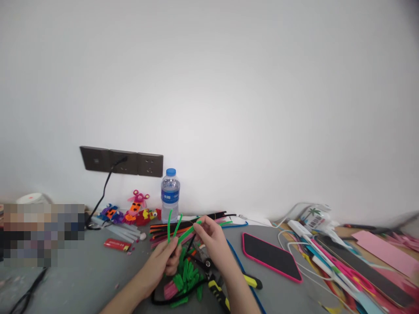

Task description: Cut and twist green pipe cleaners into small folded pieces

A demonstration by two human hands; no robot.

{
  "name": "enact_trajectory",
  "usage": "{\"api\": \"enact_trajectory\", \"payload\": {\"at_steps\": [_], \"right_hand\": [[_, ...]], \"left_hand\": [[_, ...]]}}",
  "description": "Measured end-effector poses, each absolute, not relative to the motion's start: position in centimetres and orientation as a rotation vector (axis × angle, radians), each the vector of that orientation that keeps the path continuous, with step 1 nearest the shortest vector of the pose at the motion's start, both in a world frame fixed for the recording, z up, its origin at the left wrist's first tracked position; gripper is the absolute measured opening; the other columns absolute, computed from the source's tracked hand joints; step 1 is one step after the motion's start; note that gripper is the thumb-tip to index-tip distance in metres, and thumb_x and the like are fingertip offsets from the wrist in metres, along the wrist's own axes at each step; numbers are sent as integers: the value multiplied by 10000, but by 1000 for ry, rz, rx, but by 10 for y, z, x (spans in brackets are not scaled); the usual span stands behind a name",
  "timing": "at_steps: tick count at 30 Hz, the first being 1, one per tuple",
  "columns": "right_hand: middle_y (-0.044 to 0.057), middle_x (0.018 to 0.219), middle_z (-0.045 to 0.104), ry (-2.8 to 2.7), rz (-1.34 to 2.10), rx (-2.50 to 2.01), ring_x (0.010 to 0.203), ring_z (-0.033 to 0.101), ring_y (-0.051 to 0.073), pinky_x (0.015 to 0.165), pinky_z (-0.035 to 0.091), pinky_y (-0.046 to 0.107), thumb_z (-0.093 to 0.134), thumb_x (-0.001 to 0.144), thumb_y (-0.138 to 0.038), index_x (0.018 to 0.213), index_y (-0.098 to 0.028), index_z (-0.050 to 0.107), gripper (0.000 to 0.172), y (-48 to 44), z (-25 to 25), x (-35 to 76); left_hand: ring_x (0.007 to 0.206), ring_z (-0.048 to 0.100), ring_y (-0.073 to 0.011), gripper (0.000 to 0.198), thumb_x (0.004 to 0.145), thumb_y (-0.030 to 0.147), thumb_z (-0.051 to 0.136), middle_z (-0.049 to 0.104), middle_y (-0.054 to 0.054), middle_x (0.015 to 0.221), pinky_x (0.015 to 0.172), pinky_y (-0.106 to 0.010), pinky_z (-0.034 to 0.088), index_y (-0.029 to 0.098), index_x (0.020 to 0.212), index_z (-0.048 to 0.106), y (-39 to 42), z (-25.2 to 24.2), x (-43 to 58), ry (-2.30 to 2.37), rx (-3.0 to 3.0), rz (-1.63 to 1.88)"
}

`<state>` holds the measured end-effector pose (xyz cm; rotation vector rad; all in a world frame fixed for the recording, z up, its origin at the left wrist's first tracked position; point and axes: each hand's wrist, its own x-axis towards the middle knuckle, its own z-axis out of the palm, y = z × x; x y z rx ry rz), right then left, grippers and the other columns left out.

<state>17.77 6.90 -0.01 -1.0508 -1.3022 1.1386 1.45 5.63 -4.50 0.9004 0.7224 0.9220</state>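
Head view: to the left of the grip, small multicoloured fuzzy-wire figures (137, 204) sit near the wall, and they look already finished. The left hand (166, 255) pinches long, bright green, fuzzy chenille stems (190, 232), with two ends pointing up; these seem not yet fully shaped. Below the grip lies a heap of short green fuzzy pieces (188, 274), apparently already bent. The right hand (211, 235) pinches the stems' other end narrowly.
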Motion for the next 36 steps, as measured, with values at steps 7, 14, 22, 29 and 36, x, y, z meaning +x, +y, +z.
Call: {"api": "enact_trajectory", "payload": {"at_steps": [7, 14, 22, 29, 36], "right_hand": [[-40, 575, 518, -1219, 1346, -1055, 540, 466, 115, 517, 333, 221, 667, 771, -455, 719, -187, 521, 310, 68, 1, 182], [-43, 610, 507, -1052, 1499, -892, 576, 472, 115, 577, 354, 221, 713, 745, -402, 707, -191, 517, 290, 67, 1, 175], [-31, 723, 516, -932, 1449, -801, 611, 442, 113, 578, 364, 224, 770, 652, -291, 737, -208, 526, 271, 65, 8, 174], [-32, 736, 496, -926, 1471, -766, 616, 427, 111, 579, 353, 226, 767, 650, -260, 804, -208, 556, 267, 65, 12, 177], [-35, 691, 468, -949, 1297, -813, 626, 453, 136, 616, 378, 261, 731, 709, -392, 848, -230, 542, 285, 63, 20, 200]], "left_hand": [[355, 137, -33, 535, 661, 629, 714, 291, 166, 418, 366, -176, 126, 186, 914, 553, 59, -49, 15, 738, 946, 1036], [356, 175, -39, 495, 698, 608, 690, 305, 157, 418, 374, -181, 154, 180, 912, 562, 62, -53, 14, 775, 1015, 1048], [358, 172, -41, 476, 704, 596, 690, 303, 154, 425, 371, -181, 151, 181, 899, 564, 62, -51, 14, 773, 1030, 1033], [363, 169, -41, 488, 695, 606, 693, 294, 155, 428, 377, -179, 153, 182, 897, 562, 61, -50, 14, 775, 1025, 1023], [362, 172, -37, 528, 659, 595, 730, 293, 161, 430, 372, -181, 169, 171, 929, 566, 61, -49, 13, 813, 915, 1086]]}}
